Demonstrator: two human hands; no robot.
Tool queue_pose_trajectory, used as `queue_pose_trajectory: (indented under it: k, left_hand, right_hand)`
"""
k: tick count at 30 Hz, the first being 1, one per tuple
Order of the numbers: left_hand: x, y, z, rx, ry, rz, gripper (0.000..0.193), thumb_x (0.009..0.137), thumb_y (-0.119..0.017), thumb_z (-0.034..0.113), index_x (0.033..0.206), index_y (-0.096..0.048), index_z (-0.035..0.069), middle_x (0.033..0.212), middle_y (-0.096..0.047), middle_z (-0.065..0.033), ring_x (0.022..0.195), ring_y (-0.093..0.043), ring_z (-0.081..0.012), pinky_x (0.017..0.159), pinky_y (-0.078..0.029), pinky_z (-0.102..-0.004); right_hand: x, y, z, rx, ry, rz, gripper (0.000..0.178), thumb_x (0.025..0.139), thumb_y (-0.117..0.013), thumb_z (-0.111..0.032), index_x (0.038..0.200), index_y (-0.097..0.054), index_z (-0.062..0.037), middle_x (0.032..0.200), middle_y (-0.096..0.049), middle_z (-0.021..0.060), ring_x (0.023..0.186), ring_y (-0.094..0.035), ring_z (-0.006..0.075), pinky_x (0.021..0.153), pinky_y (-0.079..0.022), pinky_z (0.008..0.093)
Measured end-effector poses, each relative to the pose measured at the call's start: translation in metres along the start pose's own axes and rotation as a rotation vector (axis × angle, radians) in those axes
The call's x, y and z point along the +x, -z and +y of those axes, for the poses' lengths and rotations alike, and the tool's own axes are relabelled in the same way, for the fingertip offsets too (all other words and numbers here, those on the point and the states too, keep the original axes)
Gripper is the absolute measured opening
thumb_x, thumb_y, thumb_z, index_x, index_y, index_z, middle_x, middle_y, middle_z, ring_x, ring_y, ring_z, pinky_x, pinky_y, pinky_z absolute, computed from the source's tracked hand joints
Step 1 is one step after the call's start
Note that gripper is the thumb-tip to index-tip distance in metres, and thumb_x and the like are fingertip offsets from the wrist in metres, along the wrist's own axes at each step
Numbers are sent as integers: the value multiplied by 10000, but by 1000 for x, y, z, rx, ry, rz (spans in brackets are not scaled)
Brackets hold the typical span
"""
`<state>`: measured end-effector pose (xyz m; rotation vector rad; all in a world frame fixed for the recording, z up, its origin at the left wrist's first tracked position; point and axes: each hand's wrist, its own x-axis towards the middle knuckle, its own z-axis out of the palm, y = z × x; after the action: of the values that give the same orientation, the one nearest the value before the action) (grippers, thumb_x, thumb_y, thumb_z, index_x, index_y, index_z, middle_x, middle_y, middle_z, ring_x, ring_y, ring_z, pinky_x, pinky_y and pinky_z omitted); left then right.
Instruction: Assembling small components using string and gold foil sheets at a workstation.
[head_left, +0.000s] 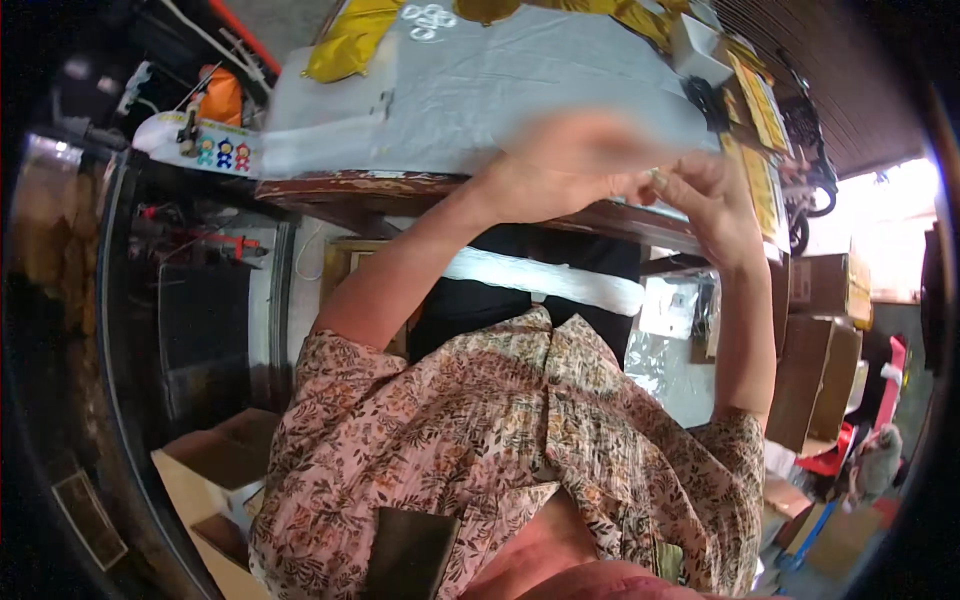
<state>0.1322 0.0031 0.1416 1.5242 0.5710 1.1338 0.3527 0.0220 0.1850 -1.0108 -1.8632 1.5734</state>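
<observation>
Over the near edge of the table, my left hand (545, 185) and my right hand (712, 200) come together, fingertips almost touching. My right thumb and forefinger are pinched, and the fingers of my left hand close toward the same spot. Whatever lies between them is too small or smeared to make out; a blurred patch covers part of my left hand. Across my lap lies a long white bundle of strands (545, 280). On the grey-covered table (450, 110), a shiny gold foil piece (350, 45) and several white rings (428, 20) lie toward the far side.
A white box (700, 50) and yellow packs (760, 100) line the table's right side. Cardboard boxes (815, 370) are stacked on my right, and an open carton (215, 470) stands at lower left. A white board with cartoon figures (200, 145) juts out left of the table.
</observation>
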Motion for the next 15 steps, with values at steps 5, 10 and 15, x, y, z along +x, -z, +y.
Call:
queue_pose_trajectory:
  k: [5, 10, 15]
  left_hand:
    - [-14, 9, 5, -158, 64, -104, 238, 919, -709, 91, 1083, -573, -15, 1033, -618, -76, 937, -674, -151, 817, -568, -267]
    - [-23, 6, 17, -175, 14, -207, 192, 917, -699, 60, 1038, -555, 20, 980, -574, -32, 929, -632, -123, 781, -535, -251]
    - [-19, 28, 11, 17, -51, -257, 147, 890, -723, 56, 942, -590, 22, 944, -588, -18, 882, -605, -118, 776, -498, -265]
  right_hand:
    - [-9, -15, -21, 89, -76, -66, 192, 921, -691, -131, 988, -695, 50, 893, -735, 108, 818, -694, 149, 768, -548, 264]
    - [-8, -16, -23, 157, -73, -118, 171, 826, -780, -89, 873, -722, 66, 798, -732, 175, 724, -728, 212, 684, -590, 300]
    - [17, -12, -20, 155, -73, -281, 177, 806, -792, -57, 881, -716, 85, 814, -732, 190, 704, -730, 229, 650, -595, 312]
